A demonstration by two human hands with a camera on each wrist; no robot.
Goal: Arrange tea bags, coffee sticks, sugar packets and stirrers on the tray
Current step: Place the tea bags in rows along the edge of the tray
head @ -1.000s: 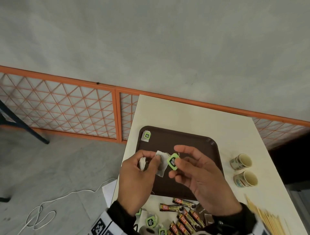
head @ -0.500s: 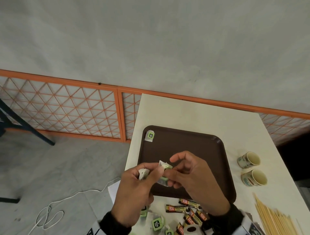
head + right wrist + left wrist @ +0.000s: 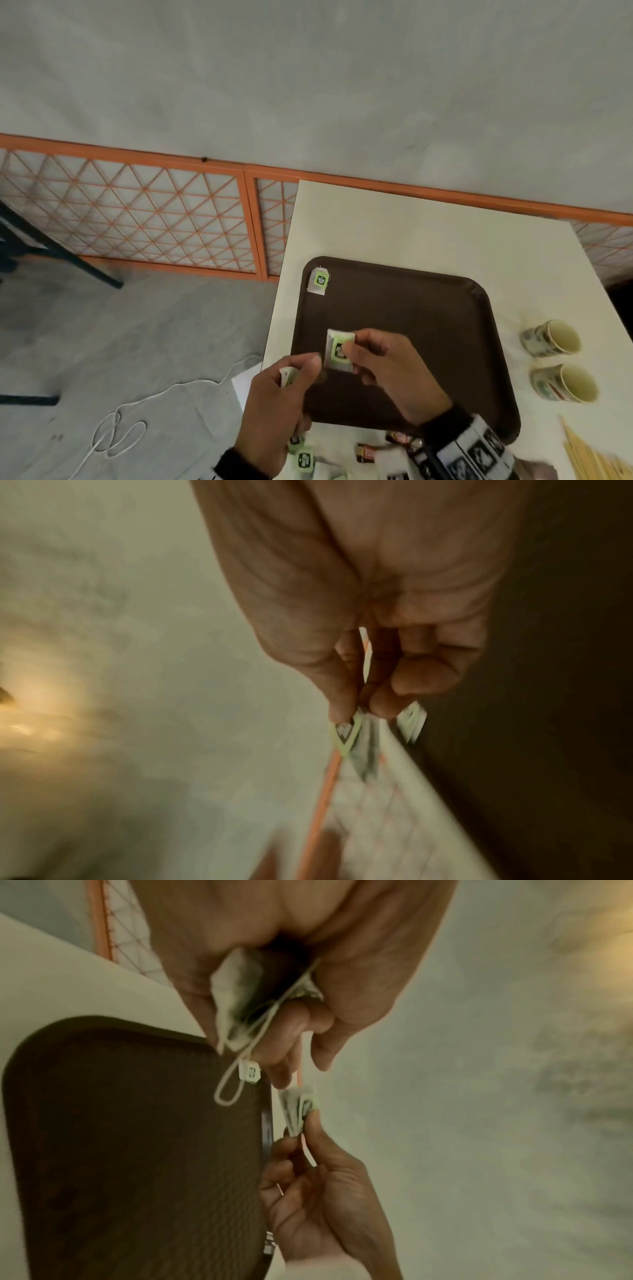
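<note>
A brown tray (image 3: 411,308) lies on the cream table, with one green-tagged tea bag (image 3: 318,281) in its far left corner. My right hand (image 3: 352,347) pinches a second tea bag (image 3: 338,350) by thumb and fingers above the tray's near left part. In the right wrist view the same pinched tea bag (image 3: 356,737) is blurred. My left hand (image 3: 305,365) hovers over the tray's left edge and grips another tea bag (image 3: 287,375). In the left wrist view that tea bag (image 3: 236,999) lies in the palm, its string and white tag (image 3: 248,1073) dangling.
Loose tea bags (image 3: 303,459) and coffee sticks (image 3: 364,452) lie on the table in front of the tray. Two paper cups (image 3: 551,337) lie on their sides to the right, and wooden stirrers (image 3: 596,455) lie at the near right. The table's left edge drops to the floor.
Both hands were working one tea bag together. Now the right hand alone holds it, tag folded against it, and the left hand has drawn back to the left.
</note>
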